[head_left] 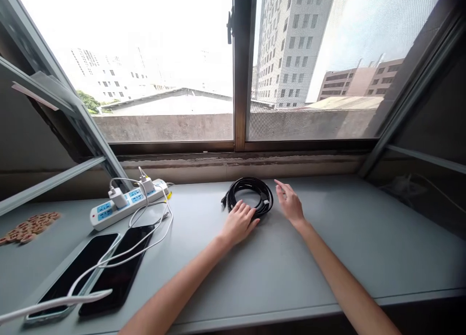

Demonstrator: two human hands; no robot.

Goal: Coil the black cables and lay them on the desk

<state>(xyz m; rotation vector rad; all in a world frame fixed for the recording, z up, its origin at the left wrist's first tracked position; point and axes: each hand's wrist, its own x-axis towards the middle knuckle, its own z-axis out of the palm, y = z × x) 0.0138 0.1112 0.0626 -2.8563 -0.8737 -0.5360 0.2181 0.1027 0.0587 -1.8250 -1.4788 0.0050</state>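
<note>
A coiled black cable [267, 188] lies flat on the grey tabletop near the window wall. One dark plug end sticks out at the coil's left side, and a pale connector shows on its right side. My left hand [241, 221] rests over the front of the coil, its fingers stretched out and covering part of the loops. Just right of the coil, my right hand [290, 203] is apart from it, with the index finger extended and nothing visible in the fingers.
A white power strip [129, 206] with two chargers and looping white cords [171, 223] stands at the left. Two phones, one pale-edged [78, 272] and one black [118, 272], lie before it. Small brown pieces [31, 226] lie far left. Metal shelf posts [378, 150] flank the table.
</note>
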